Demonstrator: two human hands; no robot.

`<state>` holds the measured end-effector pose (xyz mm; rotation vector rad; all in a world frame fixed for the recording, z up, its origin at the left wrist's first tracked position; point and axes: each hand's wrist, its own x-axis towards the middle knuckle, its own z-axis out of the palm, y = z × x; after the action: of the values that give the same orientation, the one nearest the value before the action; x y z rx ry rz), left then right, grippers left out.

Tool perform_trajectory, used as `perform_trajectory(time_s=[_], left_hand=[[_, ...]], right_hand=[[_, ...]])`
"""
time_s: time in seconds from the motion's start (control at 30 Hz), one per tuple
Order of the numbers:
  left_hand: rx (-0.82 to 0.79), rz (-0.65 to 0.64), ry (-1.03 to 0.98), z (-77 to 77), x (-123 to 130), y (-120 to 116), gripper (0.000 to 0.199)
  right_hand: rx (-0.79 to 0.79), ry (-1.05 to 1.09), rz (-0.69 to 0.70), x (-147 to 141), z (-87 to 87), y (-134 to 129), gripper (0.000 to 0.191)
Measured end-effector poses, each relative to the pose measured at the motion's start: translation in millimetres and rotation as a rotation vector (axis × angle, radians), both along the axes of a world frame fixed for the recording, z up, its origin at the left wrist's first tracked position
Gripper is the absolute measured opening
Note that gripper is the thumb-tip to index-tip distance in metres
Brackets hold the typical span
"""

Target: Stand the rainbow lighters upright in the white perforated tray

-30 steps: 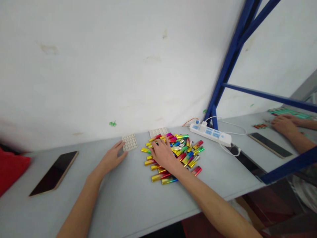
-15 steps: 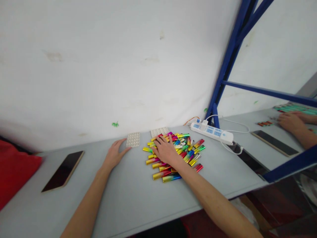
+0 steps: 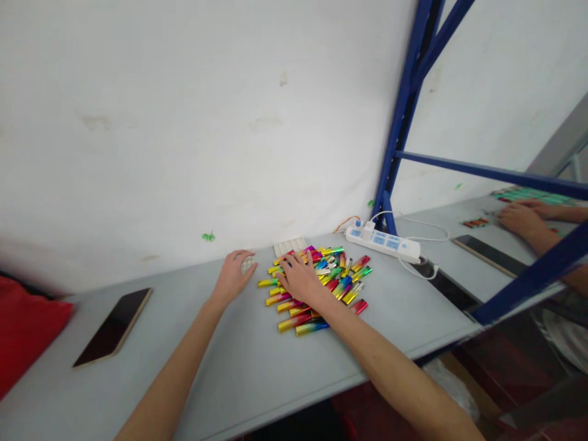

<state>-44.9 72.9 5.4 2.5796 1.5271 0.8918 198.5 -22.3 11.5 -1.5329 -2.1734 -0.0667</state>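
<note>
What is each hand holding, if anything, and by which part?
The left hand spans a white studded pad; the right hand lies over shiny cases. Whether either grips cannot be told.

The wall (image 3: 184, 122) is white, with faint brown smudges and small green marks (image 3: 208, 236). The table (image 3: 248, 380) is grey, has a straight front edge, and adjoins the wall. A blue metal frame (image 3: 399, 122) stands at the right; one crossbar (image 3: 478, 168) spans the area in front of the wall. A second grey table surface (image 3: 432, 223) lies beyond the frame. The floor (image 3: 367, 407), below the table edge, is dark red. Lighting is soft and diffuse.
</note>
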Motion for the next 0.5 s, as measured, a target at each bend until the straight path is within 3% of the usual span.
perform_trajectory(time_s=[0.2, 0.5], left_hand=[[-0.094, -0.204, 0.098, 7.5, 54, 51, 0.029], [-0.168, -0.286, 0.149, -2.4, 57, 58, 0.036]], right_hand=[[0.005, 0.031, 0.006, 0, 0.3, -1, 0.040], [-0.002, 0.009, -0.019, -2, 2.2, -2, 0.041]])
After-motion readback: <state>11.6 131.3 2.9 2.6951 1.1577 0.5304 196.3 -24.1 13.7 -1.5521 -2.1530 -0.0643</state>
